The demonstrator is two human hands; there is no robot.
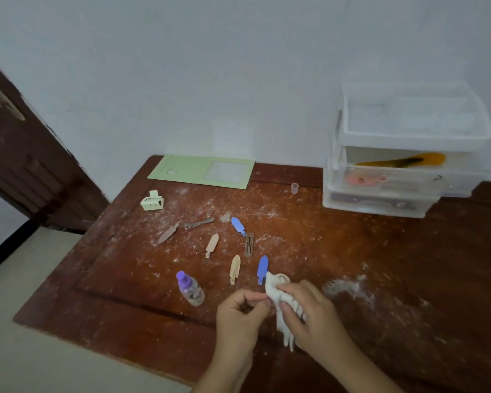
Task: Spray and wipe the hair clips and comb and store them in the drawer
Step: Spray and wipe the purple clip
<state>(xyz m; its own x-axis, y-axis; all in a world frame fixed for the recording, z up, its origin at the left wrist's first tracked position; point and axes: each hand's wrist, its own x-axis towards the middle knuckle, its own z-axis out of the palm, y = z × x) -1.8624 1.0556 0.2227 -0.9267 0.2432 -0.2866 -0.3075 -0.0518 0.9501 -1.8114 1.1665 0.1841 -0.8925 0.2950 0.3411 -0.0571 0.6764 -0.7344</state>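
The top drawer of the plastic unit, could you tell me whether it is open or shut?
Open: the top drawer juts forward past the drawers beneath it in the drawer unit.

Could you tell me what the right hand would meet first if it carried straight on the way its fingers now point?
Probably the left hand: the right hand, holding the cloth, points left toward it.

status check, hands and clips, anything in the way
Both hands busy: right hand grips the cloth, left hand pinches at it. Loose clips lie on the table, drawer unit back right. Spray bottle stands nearby, nothing blocking.
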